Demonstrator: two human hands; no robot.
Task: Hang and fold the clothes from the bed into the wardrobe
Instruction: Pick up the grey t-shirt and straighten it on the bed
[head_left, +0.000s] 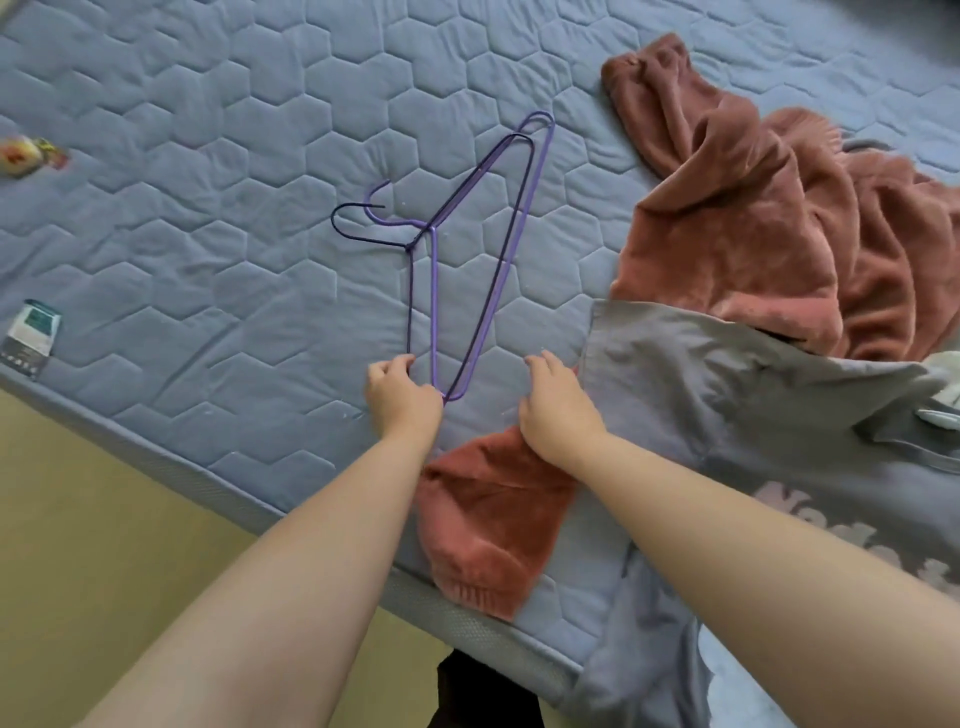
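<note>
Two wire hangers lie stacked on the blue quilted mattress (208, 130): a light purple hanger (524, 218) and a dark navy hanger (409, 291). My left hand (402, 397) pinches their near corner with curled fingers. My right hand (556, 410) rests on the mattress just right of the hangers, fingers bent, at the edge of a grey printed T-shirt (727, 415). A rust-pink fleece garment (727, 218) spreads at the right, and one of its sleeves (488, 525) runs under my right wrist to the bed's edge.
A small dark packet (32, 335) lies at the mattress's left edge, and a small colourful object (23, 156) sits further back on the left. A yellowish floor (104, 493) shows below the bed's edge. Something white (945, 384) peeks out at the far right.
</note>
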